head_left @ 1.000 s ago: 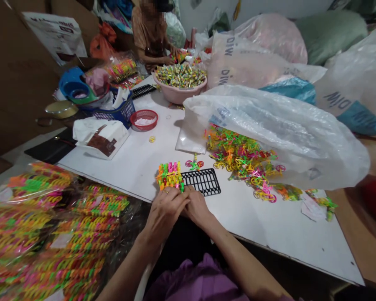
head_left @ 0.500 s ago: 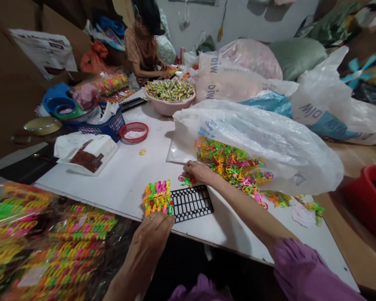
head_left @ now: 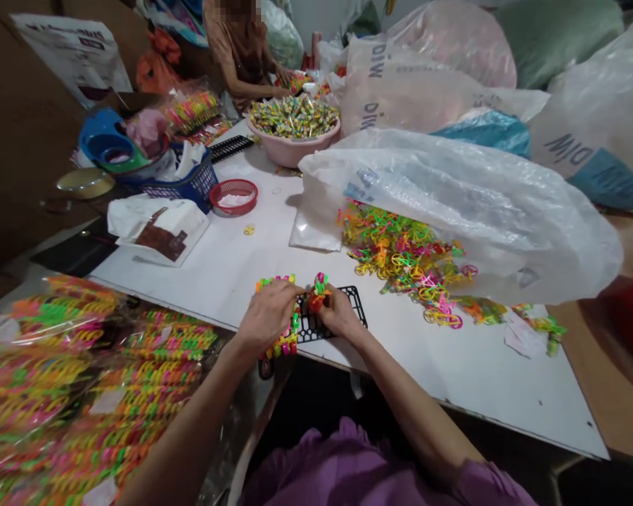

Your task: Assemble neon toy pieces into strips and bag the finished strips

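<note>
While your right hand (head_left: 342, 313) pinches a toy (head_left: 319, 284), steady the rack (head_left: 316, 336).
Left hand (head_left: 268, 316) half-curled by the table (head_left: 427, 365)'s near edge, grip hidden.

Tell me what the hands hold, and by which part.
The right hand pinches a toy, seemingly by its near end; the left hand lies over the loaded rack, its grip hidden.

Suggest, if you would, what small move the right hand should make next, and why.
I would probably lower the colourful piece onto the black rack: the right hand seems to hold it above the bare part, while coloured pieces line the left end, under the left hand.
</note>
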The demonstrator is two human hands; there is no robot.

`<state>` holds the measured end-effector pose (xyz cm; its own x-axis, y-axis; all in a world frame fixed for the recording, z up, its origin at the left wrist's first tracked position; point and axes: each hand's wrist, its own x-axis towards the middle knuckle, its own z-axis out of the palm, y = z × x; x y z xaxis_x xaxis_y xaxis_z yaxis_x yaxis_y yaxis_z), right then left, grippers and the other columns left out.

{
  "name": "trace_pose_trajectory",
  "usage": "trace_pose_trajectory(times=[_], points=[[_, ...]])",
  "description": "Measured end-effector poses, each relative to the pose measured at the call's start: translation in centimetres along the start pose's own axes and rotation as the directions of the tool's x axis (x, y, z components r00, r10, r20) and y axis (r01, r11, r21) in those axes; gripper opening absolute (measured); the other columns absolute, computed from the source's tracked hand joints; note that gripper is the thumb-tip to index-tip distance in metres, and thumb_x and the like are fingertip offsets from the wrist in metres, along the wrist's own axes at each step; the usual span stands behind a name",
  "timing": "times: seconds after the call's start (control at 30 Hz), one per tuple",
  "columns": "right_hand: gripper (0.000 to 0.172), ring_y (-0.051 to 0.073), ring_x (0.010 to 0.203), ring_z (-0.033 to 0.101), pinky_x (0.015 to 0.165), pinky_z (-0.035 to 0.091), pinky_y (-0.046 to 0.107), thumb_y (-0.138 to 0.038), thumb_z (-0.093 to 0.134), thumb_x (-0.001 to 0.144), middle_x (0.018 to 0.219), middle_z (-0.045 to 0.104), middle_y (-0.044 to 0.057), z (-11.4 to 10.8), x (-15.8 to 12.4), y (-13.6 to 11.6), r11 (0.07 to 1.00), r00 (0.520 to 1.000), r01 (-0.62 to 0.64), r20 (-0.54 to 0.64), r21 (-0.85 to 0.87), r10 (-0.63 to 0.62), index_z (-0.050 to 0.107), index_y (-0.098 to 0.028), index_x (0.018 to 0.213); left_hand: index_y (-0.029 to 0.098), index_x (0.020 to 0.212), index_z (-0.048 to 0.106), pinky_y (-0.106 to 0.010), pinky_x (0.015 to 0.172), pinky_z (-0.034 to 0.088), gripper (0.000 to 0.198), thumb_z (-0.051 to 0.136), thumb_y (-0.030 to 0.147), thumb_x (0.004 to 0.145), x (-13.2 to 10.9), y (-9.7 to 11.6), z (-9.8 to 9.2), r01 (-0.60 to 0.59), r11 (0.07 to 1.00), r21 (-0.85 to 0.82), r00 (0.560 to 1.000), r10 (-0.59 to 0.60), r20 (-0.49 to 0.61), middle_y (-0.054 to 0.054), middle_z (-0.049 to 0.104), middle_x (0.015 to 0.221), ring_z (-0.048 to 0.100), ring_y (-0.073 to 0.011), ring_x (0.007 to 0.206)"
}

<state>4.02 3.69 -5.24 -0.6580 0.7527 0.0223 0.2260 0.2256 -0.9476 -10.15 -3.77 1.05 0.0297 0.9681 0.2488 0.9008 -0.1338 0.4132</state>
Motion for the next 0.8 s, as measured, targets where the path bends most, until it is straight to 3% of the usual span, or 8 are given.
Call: trace_pose_trajectory(times=[0.07, 0.27, 0.43, 0.57, 0.8], points=[[0.014, 0.012, 0.064, 0.052, 0.059, 0.039, 0.021, -0.017, 0.044, 0.077, 0.074, 0.058, -0.001, 0.5, 0.3, 0.2, 0.998, 0.998, 0.063, 0.007, -0.006, -0.063, 0.05, -0.018, 0.09, 0.019, 0.103, 0.059, -0.032, 0.084, 0.044, 0.022, 0.042, 0.021, 0.088, -0.2, 0.0, 0.0, 0.012, 1.0, -0.015, 1.0, -0.012, -0.006, -0.005, 0.064, 0.096, 0.057, -0.0181, 0.092], [0.017, 0.015, 0.069, 0.053, 0.064, 0.039, 0.024, -0.012, 0.042, 0.076, 0.077, 0.058, 0.002, 0.5, 0.7, -0.3, 0.94, 0.989, 0.144, 0.071, -0.308, -0.128, 0.049, -0.018, 0.09, 0.018, 0.112, 0.055, -0.032, 0.085, 0.045, 0.029, 0.052, 0.029, 0.086, -0.2, -0.4, -0.1, 0.006, 1.0, -0.027, 1.0, -0.006, -0.009, -0.005, 0.065, 0.101, 0.058, -0.0187, 0.095], [0.024, 0.017, 0.082, 0.055, 0.072, 0.04, 0.026, -0.011, 0.041, 0.076, 0.091, 0.06, 0.006, 1.0, 0.6, -0.7, 0.89, 0.985, 0.168, 0.116, -0.425, -0.131, 0.048, -0.017, 0.098, 0.019, 0.103, 0.06, -0.03, 0.078, 0.046, 0.023, 0.048, 0.032, 0.087, 0.1, 0.1, 0.1, -0.017, 0.999, 0.039, 0.999, 0.019, -0.048, -0.004, 0.066, 0.09, 0.06, -0.0179, 0.086], [0.022, 0.018, 0.076, 0.055, 0.066, 0.04, 0.026, -0.012, 0.042, 0.076, 0.087, 0.059, 0.007, 1.3, 0.8, -0.8, 0.821, 0.989, 0.137, 0.124, -0.554, -0.082, 0.047, -0.016, 0.096, 0.019, 0.086, 0.063, -0.029, 0.075, 0.046, 0.027, 0.04, 0.032, 0.091, 0.1, 0.0, 0.6, -0.079, 0.995, 0.068, 0.989, 0.086, -0.12, -0.003, 0.066, 0.082, 0.06, -0.0162, 0.079], [0.011, 0.015, 0.071, 0.053, 0.063, 0.038, 0.024, -0.019, 0.042, 0.081, 0.082, 0.057, 0.004, 1.4, -0.2, -0.1, 0.819, 0.992, 0.128, 0.069, -0.559, -0.108, 0.047, -0.018, 0.09, 0.019, 0.088, 0.062, -0.028, 0.077, 0.045, 0.026, 0.038, 0.026, 0.092, -0.7, -0.6, 1.8, -0.191, 0.973, 0.13, 0.955, 0.215, -0.204, -0.002, 0.066, 0.084, 0.06, -0.0145, 0.08]])
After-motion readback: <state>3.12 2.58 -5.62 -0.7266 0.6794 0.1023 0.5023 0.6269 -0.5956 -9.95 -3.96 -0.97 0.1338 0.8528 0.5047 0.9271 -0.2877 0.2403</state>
